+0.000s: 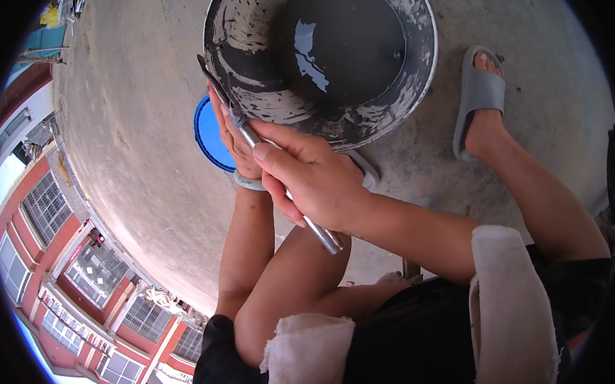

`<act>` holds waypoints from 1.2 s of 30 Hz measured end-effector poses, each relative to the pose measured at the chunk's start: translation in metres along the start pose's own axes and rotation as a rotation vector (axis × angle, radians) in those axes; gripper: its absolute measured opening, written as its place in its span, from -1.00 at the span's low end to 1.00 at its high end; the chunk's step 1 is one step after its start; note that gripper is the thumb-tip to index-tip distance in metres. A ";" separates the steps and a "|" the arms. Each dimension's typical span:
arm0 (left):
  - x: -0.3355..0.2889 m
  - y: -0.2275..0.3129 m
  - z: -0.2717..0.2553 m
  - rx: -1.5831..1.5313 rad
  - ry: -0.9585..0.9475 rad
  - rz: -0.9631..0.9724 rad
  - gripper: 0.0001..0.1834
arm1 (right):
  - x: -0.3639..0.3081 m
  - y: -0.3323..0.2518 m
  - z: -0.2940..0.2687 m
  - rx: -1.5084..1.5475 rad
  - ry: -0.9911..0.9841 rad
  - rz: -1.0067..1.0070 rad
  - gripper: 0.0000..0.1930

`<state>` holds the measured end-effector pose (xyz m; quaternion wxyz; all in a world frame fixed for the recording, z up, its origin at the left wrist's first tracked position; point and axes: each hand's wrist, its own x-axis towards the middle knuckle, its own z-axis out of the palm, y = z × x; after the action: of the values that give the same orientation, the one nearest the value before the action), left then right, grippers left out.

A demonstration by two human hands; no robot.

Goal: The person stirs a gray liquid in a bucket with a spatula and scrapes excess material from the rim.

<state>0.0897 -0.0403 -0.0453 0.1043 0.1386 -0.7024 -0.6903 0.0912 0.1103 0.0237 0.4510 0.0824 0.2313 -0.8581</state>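
My right hand (314,175) is closed round the shiny metal handle (251,136) of a tool, thumb laid along it. The handle slants down to the right past my fist. At its upper end is a narrow, dark, curved head (215,80), seen edge-on beside the basin's rim; its exact kind I cannot tell. Just behind the tool, my left hand (242,153) has its fingers stretched up along the head, partly hidden by it. A pale bangle (250,183) circles that wrist. In front stands a large round basin (412,97), smeared grey inside, with dark liquid (357,48) in it.
A blue round lid or bucket top (209,138) lies left of the basin, partly covered by my left hand. My foot in a grey slide sandal (483,91) rests on the concrete floor (143,130) at right. Red-and-white buildings (73,281) stand far left.
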 end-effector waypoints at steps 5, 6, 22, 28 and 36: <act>-0.001 -0.006 -0.017 0.276 -0.016 0.033 -0.40 | -0.015 0.005 0.003 -0.052 0.108 -0.030 -0.54; -0.001 0.005 -0.004 0.304 -0.052 0.055 -0.40 | -0.016 0.010 -0.003 -0.053 0.118 -0.025 -0.54; -0.004 -0.004 -0.008 0.213 -0.052 0.056 -0.40 | -0.018 0.005 -0.001 -0.010 0.057 -0.043 -0.55; 0.000 0.007 -0.006 0.595 -0.171 0.317 -0.33 | -0.016 0.009 -0.010 0.056 0.035 0.050 -0.54; 0.001 0.015 0.004 0.417 -0.047 0.033 -0.36 | -0.007 0.004 -0.010 0.087 0.021 0.048 -0.55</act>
<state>0.0869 -0.0366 -0.0306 0.0682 0.1295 -0.8346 -0.5310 0.0975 0.1180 0.0163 0.4649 0.1164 0.1963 -0.8554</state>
